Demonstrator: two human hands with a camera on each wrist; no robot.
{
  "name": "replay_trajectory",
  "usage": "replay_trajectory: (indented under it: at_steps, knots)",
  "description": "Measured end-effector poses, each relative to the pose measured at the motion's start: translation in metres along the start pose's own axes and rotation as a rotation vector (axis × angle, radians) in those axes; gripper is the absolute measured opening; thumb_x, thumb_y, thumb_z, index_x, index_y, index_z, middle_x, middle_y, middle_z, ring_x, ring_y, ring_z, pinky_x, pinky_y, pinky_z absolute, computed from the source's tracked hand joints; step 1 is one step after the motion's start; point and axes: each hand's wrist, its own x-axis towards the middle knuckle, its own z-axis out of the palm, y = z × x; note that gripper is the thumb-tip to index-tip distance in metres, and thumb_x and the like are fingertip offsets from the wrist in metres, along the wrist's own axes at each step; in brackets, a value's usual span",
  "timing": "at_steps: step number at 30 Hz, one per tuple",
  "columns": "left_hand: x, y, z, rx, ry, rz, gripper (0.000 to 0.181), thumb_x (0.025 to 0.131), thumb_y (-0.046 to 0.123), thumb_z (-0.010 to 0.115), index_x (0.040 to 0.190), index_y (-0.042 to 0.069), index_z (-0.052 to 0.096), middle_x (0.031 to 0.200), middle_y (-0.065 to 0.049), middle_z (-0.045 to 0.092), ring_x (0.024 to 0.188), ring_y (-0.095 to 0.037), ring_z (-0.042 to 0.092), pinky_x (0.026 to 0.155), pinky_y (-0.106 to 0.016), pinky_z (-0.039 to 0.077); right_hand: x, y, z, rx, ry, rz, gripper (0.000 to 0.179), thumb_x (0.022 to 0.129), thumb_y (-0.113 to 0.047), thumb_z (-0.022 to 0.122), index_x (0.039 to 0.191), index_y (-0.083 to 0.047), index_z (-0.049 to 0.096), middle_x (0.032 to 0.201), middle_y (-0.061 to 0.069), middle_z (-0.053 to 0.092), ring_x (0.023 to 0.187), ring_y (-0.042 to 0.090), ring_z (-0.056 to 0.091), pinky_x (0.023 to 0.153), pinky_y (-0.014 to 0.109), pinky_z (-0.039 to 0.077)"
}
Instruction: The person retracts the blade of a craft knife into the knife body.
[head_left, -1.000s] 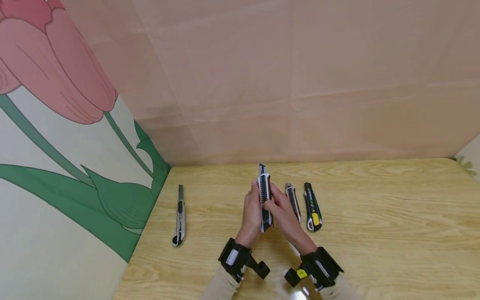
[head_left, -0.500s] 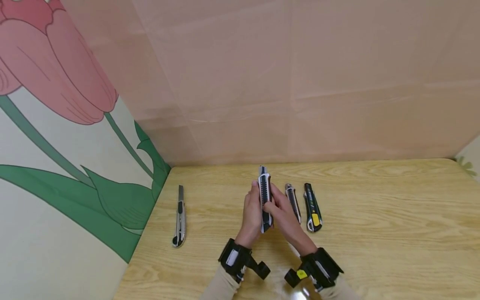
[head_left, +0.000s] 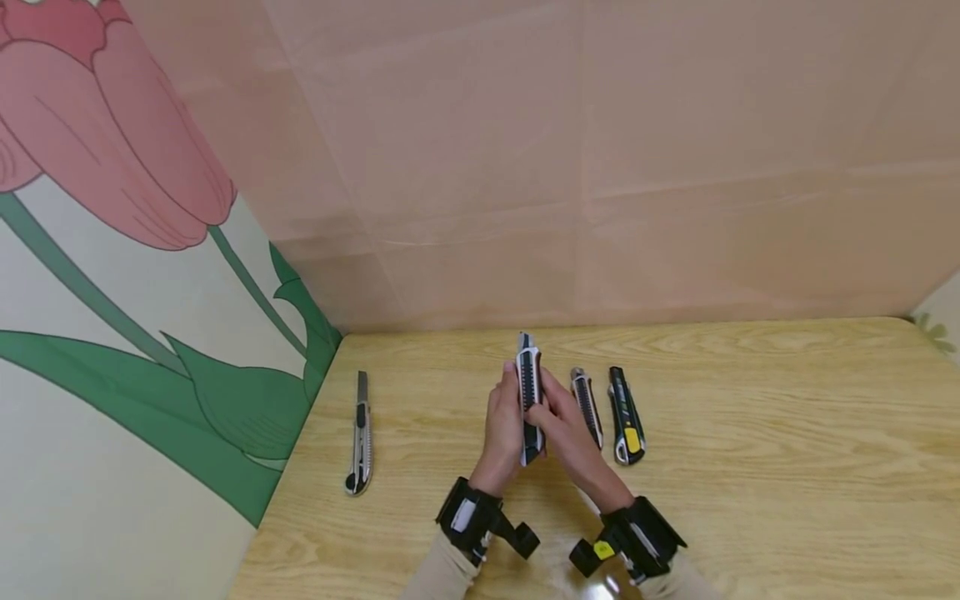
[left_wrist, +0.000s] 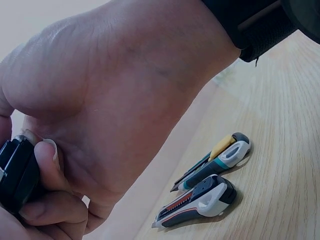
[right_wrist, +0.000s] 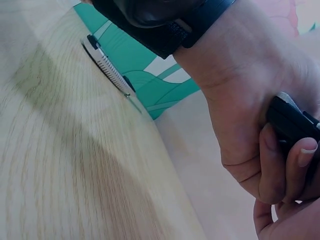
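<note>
Above the wooden table (head_left: 772, 450), left of its middle, the left hand (head_left: 501, 429) and the right hand (head_left: 577, 437) jointly grip 1 black-and-silver utility knife (head_left: 529, 383), fingers curled round it, right thumb on its upper face. Its blade end points to the far side, with a short blade showing. Right of the hands lie 2 cutters side by side: a grey-and-white knife (head_left: 587, 404), then a yellow-marked knife (head_left: 627, 421). Well to the left lies 1 silver knife (head_left: 361, 446), blade extended toward the far side.
</note>
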Motion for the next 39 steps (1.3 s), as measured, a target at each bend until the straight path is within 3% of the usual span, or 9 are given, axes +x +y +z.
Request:
replay_trajectory:
  at_steps: [9, 19, 23, 27, 31, 35, 39]
  knots:
    - [-0.002, 0.000, 0.002, 0.014, 0.023, 0.020, 0.058, 0.097, 0.054, 0.022, 0.089, 0.009, 0.057, 0.068, -0.011, 0.052, 0.050, -0.021, 0.047, 0.034, -0.032, 0.040, -0.002, 0.002, 0.001, -0.047, 0.001, -0.001, 0.054, 0.082, 0.005, 0.046, 0.133, -0.012, 0.040, 0.086, 0.016, 0.046, 0.059, 0.025, 0.041, 0.035, 0.037, 0.039]
    - [-0.001, -0.005, 0.003, 0.039, 0.043, 0.012, 0.059, 0.098, 0.053, 0.022, 0.088, 0.009, 0.059, 0.070, -0.012, 0.055, 0.054, -0.022, 0.049, 0.039, -0.028, 0.041, -0.005, 0.005, -0.003, -0.072, -0.014, -0.013, 0.053, 0.082, 0.006, 0.045, 0.133, -0.010, 0.040, 0.094, 0.015, 0.048, 0.064, 0.025, 0.044, 0.039, 0.032, 0.039]
    - [-0.002, -0.002, 0.004, 0.030, 0.062, -0.002, 0.059, 0.097, 0.054, 0.026, 0.088, 0.008, 0.060, 0.071, -0.009, 0.054, 0.055, -0.019, 0.049, 0.041, -0.027, 0.041, -0.004, 0.004, -0.003, -0.055, -0.006, 0.011, 0.050, 0.085, 0.004, 0.043, 0.134, -0.007, 0.038, 0.110, 0.015, 0.051, 0.088, 0.023, 0.049, 0.067, 0.030, 0.046]
    - [-0.003, -0.003, 0.002, 0.030, 0.068, -0.028, 0.059, 0.096, 0.056, 0.025, 0.092, 0.010, 0.061, 0.070, -0.011, 0.055, 0.051, -0.022, 0.050, 0.037, -0.029, 0.042, -0.001, 0.003, -0.003, -0.036, -0.003, 0.074, 0.043, 0.094, -0.006, 0.039, 0.138, -0.007, 0.035, 0.132, 0.009, 0.043, 0.110, 0.021, 0.043, 0.091, 0.037, 0.038]
    - [-0.002, -0.009, 0.000, 0.017, 0.024, -0.045, 0.061, 0.095, 0.059, 0.024, 0.098, 0.012, 0.062, 0.068, -0.017, 0.056, 0.046, -0.026, 0.049, 0.031, -0.034, 0.042, 0.001, 0.004, -0.007, -0.056, 0.042, 0.128, 0.037, 0.100, -0.018, 0.034, 0.135, -0.006, 0.040, 0.125, 0.010, 0.048, 0.102, 0.022, 0.046, 0.084, 0.037, 0.040]
    - [-0.002, -0.010, -0.001, 0.000, -0.007, -0.035, 0.060, 0.095, 0.058, 0.024, 0.102, 0.013, 0.063, 0.067, -0.018, 0.054, 0.044, -0.025, 0.048, 0.030, -0.035, 0.041, 0.004, 0.005, -0.011, -0.073, 0.088, 0.123, 0.032, 0.101, -0.024, 0.033, 0.111, -0.002, 0.055, 0.093, 0.017, 0.052, 0.080, 0.026, 0.048, 0.068, 0.036, 0.041]
    - [-0.004, -0.009, -0.001, -0.017, -0.006, -0.016, 0.055, 0.098, 0.053, 0.024, 0.106, 0.014, 0.063, 0.068, -0.019, 0.055, 0.048, -0.023, 0.049, 0.031, -0.033, 0.041, 0.006, 0.007, -0.012, -0.066, 0.098, 0.129, 0.031, 0.101, -0.025, 0.034, 0.099, -0.002, 0.055, 0.084, 0.017, 0.049, 0.074, 0.026, 0.047, 0.062, 0.037, 0.040]
